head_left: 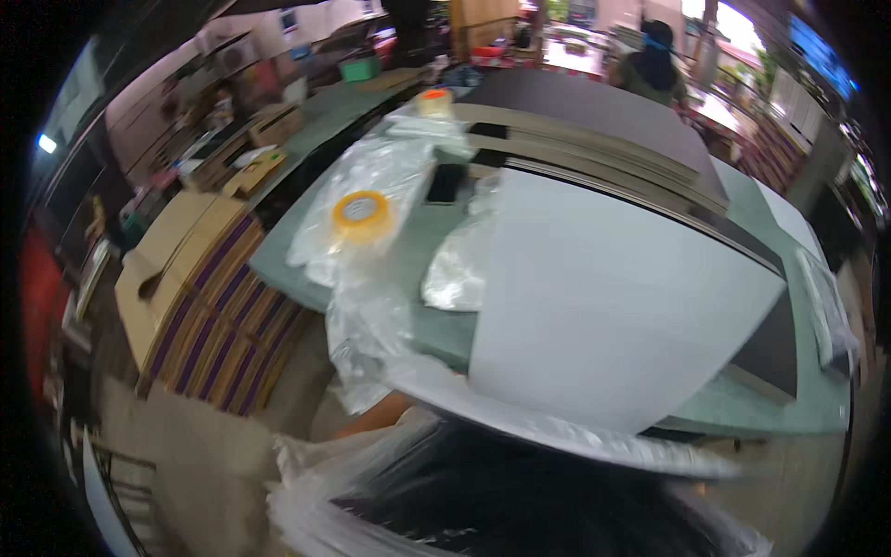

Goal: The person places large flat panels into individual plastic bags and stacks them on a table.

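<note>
A large flat black panel (pixel 520 492) wrapped in clear plastic is held up close to me, tilted, its far edge blurred by motion. From the left my forearm (pixel 376 414) reaches behind that edge, and most of my left hand is hidden by the panel. Only a small patch of my right hand (pixel 700 488) shows at the panel's right side; its fingers are covered. Beyond it, a white sheet or panel (pixel 613 297) lies on a dark stack on the green table (pixel 436 330). Loose clear plastic (pixel 367 306) drapes over the table's left edge, beside my left forearm.
A roll of yellow tape (pixel 360 213) and a black phone (pixel 446 184) lie on the table; another tape roll (pixel 433 102) stands farther back. Stacked cardboard (pixel 209 306) fills the floor at left. Behind the brown boards (pixel 594 111), another person (pixel 654 67) stands at the far right.
</note>
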The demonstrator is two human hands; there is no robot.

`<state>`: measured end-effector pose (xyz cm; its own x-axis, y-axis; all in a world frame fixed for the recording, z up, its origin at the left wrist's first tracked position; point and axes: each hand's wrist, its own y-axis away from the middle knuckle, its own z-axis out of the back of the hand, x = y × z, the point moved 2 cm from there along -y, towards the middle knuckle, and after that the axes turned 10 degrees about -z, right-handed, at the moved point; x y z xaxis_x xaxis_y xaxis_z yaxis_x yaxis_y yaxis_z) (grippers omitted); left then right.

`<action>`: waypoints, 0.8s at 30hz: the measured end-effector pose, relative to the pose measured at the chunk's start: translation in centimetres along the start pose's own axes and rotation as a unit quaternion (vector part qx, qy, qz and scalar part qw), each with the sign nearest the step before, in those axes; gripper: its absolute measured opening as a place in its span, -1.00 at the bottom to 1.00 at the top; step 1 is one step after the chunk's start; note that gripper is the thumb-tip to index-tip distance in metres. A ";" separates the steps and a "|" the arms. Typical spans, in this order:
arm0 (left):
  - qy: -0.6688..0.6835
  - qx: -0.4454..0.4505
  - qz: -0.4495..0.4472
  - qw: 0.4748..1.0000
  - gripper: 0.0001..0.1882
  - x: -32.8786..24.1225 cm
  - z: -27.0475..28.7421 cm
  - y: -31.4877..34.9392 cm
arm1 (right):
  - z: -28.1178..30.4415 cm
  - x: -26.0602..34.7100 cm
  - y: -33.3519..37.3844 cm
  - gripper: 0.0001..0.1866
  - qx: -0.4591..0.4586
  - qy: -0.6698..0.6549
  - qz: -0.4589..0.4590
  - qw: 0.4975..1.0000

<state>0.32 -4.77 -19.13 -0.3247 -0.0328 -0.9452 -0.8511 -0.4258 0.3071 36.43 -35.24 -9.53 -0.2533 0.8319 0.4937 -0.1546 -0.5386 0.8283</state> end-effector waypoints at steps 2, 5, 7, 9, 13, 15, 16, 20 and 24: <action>0.023 0.006 -0.019 1.000 -0.79 -1.6 -0.3 -0.1 | 0.7 -1.6 -1.2 -0.71 0.031 -0.054 0.046 0.997; 0.075 0.026 -0.036 0.996 -0.79 -3.9 0.3 0.2 | 1.0 -2.2 -2.2 -0.94 -0.016 -0.153 0.047 0.987; 0.084 0.053 -0.031 0.995 -0.78 -4.1 0.3 0.6 | 2.1 -4.1 -4.3 -0.92 -0.016 -0.266 0.069 0.961; 0.071 0.086 -0.033 0.993 -0.80 -4.9 0.2 0.6 | 2.5 -6.6 -7.1 -0.89 -0.036 -0.352 0.083 0.932; -0.078 0.033 0.026 0.996 -0.80 2.0 -0.4 -2.1 | 3.5 -15.2 -17.3 -0.85 -0.303 0.254 0.203 0.896; -0.137 0.019 0.058 0.989 -0.79 4.7 -0.6 -2.1 | 2.8 -14.7 -17.8 -0.85 -0.275 0.189 0.115 0.936; -0.163 0.018 0.067 0.984 -0.79 5.4 -0.6 -2.2 | 2.6 -14.2 -17.9 -0.84 -0.274 0.184 0.091 0.940; -0.233 0.032 0.092 0.968 -0.78 7.8 -0.9 -1.8 | 2.7 -13.2 -16.5 -0.82 -0.246 0.186 0.042 0.950; -0.254 0.026 0.084 0.963 -0.76 5.1 2.8 0.4 | 5.1 -9.0 -11.0 -0.79 -0.176 0.113 -0.005 0.978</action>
<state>-2.85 -2.60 -23.48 -0.6090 0.3553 -0.7091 -0.7837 -0.4073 0.4690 45.24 -36.15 -21.70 -0.4489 0.8079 0.3817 -0.4673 -0.5764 0.6704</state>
